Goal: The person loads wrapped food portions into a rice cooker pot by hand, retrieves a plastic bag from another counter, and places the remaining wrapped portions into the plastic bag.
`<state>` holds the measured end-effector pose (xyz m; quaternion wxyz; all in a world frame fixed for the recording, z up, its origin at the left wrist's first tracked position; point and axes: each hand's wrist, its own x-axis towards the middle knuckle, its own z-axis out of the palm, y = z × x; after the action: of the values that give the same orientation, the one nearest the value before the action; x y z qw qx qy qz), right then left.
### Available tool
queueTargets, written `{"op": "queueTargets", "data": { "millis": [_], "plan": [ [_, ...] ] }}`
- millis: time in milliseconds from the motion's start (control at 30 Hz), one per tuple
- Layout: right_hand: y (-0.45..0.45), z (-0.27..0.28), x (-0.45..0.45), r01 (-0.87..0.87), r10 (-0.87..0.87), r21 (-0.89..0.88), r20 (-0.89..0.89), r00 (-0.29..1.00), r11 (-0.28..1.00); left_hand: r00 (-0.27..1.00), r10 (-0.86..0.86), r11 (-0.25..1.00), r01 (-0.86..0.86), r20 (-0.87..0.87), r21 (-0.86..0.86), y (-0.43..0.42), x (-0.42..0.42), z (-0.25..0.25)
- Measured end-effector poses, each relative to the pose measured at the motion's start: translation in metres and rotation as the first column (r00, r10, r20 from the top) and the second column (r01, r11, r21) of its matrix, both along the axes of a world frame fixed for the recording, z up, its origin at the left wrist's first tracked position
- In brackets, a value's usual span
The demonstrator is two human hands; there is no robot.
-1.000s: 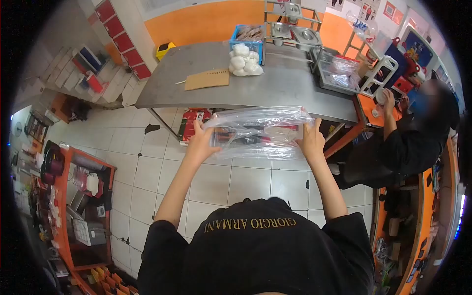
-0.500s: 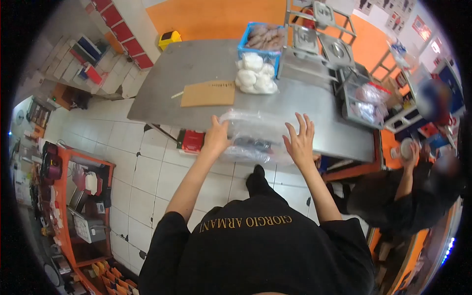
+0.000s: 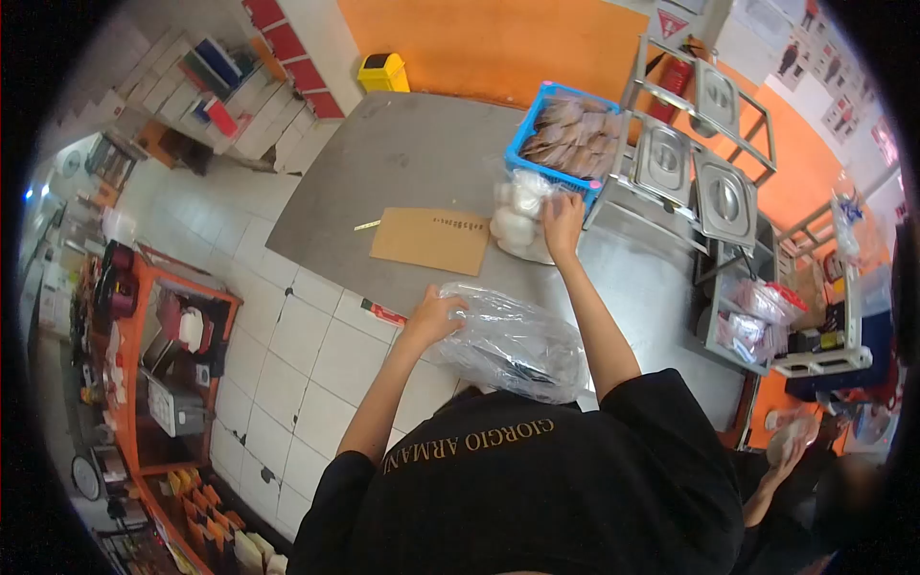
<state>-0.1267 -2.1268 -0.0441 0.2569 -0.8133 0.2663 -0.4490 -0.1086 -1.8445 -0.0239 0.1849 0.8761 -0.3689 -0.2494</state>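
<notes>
My left hand [image 3: 436, 318] is closed on the upper left edge of a clear plastic bag [image 3: 513, 345], which hangs in front of the metal table [image 3: 331, 220]. At the bag of white round items [image 3: 517, 225], my right hand [image 3: 563, 225] touches its right side with bent fingers; what the fingertips grip is hidden. That bag sits against a blue basket [image 3: 522, 144] of brown flat packets. A brown cardboard piece [image 3: 429, 241] lies flat to the left of the white items.
Steel lidded containers [image 3: 663, 165] stand on a rack at the right, beside a grey tray [image 3: 714, 326] of bagged goods. A co-worker's hand [image 3: 786, 460] holds a pale round item at lower right. A yellow bin [image 3: 383, 75] is behind the table. Orange shelving [image 3: 134, 383] stands left.
My right hand has left the clear bag and reached forward to the bag of white items. My left hand keeps the clear bag, now lower and tilted. The view has turned right.
</notes>
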Motion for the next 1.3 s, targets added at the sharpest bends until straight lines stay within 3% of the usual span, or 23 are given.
{"op": "queueTargets", "data": {
  "millis": [33,133,233,267,333,367,433,467,533,667,733,767,833,867,933,1000,1067,1167,1233,1300],
  "plan": [
    [0.0,-0.005,0.002,-0.017,0.017,0.005,-0.009,1.0,1.0,0.999,-0.028,0.999,0.028,-0.016,0.033,0.001,0.003,-0.004],
    [-0.001,-0.006,0.005,-0.141,0.118,0.252,0.104,0.988,0.957,0.998,-0.026,0.997,0.031,-0.062,0.074,0.0,0.009,-0.01],
    [0.007,0.013,-0.002,-0.23,0.226,0.406,0.057,0.972,0.884,0.992,-0.032,0.994,0.045,-0.124,0.097,-0.003,0.015,-0.012],
    [0.011,0.022,-0.002,-0.221,0.22,0.416,0.051,0.974,0.882,0.99,-0.037,0.993,0.051,-0.133,0.106,-0.004,0.019,-0.014],
    [0.017,0.041,-0.002,-0.339,0.232,0.442,0.278,0.932,0.831,0.976,-0.058,0.998,0.064,-0.209,0.02,-0.004,0.025,-0.02],
    [0.018,0.052,-0.005,-0.322,0.217,0.456,0.268,0.939,0.83,0.972,-0.069,0.996,0.078,-0.223,0.031,-0.004,0.029,-0.025],
    [0.019,0.082,-0.019,-0.465,0.209,0.532,0.471,0.857,0.708,0.923,-0.101,0.993,0.071,-0.372,-0.094,-0.005,0.033,-0.041],
    [0.022,0.099,-0.027,-0.444,0.191,0.552,0.455,0.87,0.706,0.913,-0.108,0.993,0.082,-0.394,-0.081,-0.007,0.033,-0.048],
    [0.032,0.134,-0.042,-0.614,0.152,0.555,0.66,0.736,0.561,0.931,-0.237,0.967,0.199,-0.278,-0.158,-0.011,0.034,-0.06],
    [0.059,0.167,-0.071,-0.637,0.12,0.581,0.684,0.719,0.507,0.914,-0.333,0.931,0.279,-0.233,-0.236,-0.022,0.032,-0.072],
    [0.072,0.169,-0.084,-0.65,0.085,0.636,0.684,0.724,0.416,0.872,-0.25,0.968,0.233,-0.421,-0.093,-0.025,0.036,-0.092],
    [0.077,0.167,-0.091,-0.645,0.079,0.636,0.683,0.726,0.423,0.869,-0.259,0.966,0.243,-0.422,-0.094,-0.027,0.038,-0.097],
    [0.089,0.15,-0.101,-0.563,0.139,0.711,0.563,0.815,0.422,0.834,-0.354,0.922,0.236,-0.423,-0.307,-0.03,0.04,-0.099],
    [0.091,0.134,-0.107,-0.549,0.157,0.738,0.534,0.83,0.391,0.834,-0.355,0.922,0.237,-0.423,-0.306,-0.027,0.042,-0.098],
    [0.098,0.098,-0.122,-0.466,0.206,0.809,0.419,0.884,0.357,0.883,-0.399,0.909,0.344,-0.249,-0.236,-0.016,0.043,-0.097],
    [0.103,0.065,-0.137,-0.397,0.236,0.845,0.33,0.914,0.358,0.9,-0.35,0.927,0.293,-0.26,-0.236,-0.014,0.042,-0.051],
    [0.105,0.038,-0.151,-0.384,0.62,0.773,-0.015,0.785,0.505,0.914,-0.299,0.943,0.239,-0.274,-0.233,-0.013,0.04,-0.027],
    [0.101,0.051,-0.159,-0.304,0.561,0.86,0.025,0.827,0.41,0.942,-0.232,0.969,0.204,-0.244,-0.137,-0.011,0.035,-0.008],
    [0.094,0.054,-0.154,-0.347,0.607,0.807,-0.017,0.795,0.478,0.941,-0.276,0.953,0.24,-0.198,-0.186,-0.025,0.025,0.025],
    [0.092,0.074,-0.143,-0.409,0.729,0.706,-0.222,0.647,0.578,0.926,-0.329,0.931,0.286,-0.187,-0.227,-0.036,0.015,0.039]
  ]
}}
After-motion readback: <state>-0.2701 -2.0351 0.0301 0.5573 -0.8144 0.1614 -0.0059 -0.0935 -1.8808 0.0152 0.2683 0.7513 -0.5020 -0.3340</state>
